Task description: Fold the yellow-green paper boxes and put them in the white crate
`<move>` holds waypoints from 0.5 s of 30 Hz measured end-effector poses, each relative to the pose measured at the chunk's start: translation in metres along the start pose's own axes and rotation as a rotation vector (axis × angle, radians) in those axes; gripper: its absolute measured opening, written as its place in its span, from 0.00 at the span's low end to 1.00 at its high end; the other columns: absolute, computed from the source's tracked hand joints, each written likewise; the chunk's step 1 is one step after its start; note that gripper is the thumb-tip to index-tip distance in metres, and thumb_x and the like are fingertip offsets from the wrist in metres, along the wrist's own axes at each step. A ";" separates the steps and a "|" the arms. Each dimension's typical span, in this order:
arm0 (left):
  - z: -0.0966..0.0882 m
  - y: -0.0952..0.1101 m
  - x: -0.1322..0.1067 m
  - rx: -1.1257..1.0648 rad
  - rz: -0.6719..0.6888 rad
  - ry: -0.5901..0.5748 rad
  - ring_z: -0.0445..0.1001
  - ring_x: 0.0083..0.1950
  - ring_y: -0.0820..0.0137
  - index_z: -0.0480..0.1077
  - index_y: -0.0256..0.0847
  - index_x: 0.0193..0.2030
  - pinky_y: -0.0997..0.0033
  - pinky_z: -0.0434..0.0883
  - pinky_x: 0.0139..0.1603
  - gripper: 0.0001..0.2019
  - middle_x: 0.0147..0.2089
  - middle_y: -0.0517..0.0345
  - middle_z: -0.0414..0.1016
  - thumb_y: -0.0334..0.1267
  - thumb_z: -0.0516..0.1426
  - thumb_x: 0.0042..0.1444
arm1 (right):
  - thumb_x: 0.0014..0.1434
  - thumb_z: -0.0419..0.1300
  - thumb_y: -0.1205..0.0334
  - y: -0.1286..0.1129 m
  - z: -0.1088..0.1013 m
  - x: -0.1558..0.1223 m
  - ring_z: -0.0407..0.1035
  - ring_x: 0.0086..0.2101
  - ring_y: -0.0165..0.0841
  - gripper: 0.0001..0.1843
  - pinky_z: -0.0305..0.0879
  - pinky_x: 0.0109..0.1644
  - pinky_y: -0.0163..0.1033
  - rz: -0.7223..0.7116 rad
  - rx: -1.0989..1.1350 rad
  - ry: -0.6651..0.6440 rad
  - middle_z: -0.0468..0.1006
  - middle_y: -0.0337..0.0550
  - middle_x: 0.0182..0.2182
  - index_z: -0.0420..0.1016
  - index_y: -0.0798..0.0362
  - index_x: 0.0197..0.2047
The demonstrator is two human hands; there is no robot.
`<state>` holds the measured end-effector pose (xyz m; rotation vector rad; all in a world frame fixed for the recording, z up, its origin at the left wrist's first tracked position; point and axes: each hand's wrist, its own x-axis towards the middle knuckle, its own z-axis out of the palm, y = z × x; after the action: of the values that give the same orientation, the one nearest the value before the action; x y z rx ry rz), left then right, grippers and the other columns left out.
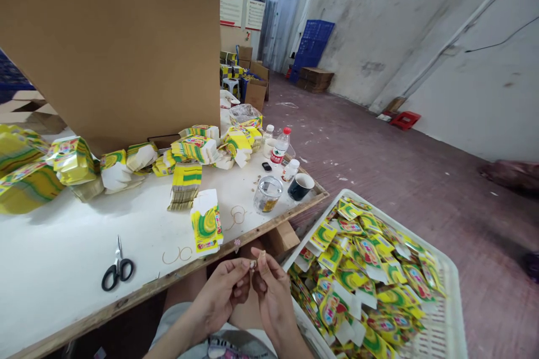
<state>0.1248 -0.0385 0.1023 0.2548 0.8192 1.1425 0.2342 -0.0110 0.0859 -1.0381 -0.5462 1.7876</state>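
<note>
My left hand (227, 287) and my right hand (272, 286) meet over my lap, just off the table's front edge. Thumb and fingers of each are pinched together. A small pale-brown bit (252, 264) shows between the fingertips of my left hand, and another light bit sits at my right fingertips; their kind is too small to make out. Closest on the table lies a flat yellow-green printed carton (206, 223) with white flaps. Behind it stands a stack of folded cartons (185, 185). Loose rubber bands (238, 214) lie beside the carton.
Black-handled scissors (118, 266) lie at left on the white table (54, 269). A clear jar (268, 195), a dark mug (300, 187) and a red-capped bottle (280, 148) stand near its right corner. A white crate (457, 314) full of cartons is at my right. A large cardboard sheet (126, 56) rises behind.
</note>
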 end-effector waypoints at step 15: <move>0.040 0.042 -0.023 0.139 0.027 -0.135 0.74 0.35 0.53 0.77 0.61 0.47 0.61 0.63 0.24 0.19 0.23 0.55 0.72 0.58 0.63 0.47 | 0.39 0.74 0.41 -0.002 -0.038 0.034 0.39 0.15 0.18 0.30 0.38 0.17 0.27 -0.055 0.037 0.006 0.54 0.24 0.14 0.81 0.54 0.40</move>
<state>0.1190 -0.0322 0.1640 0.4551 0.7781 1.0823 0.2613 0.0173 0.0529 -0.9940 -0.5312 1.7390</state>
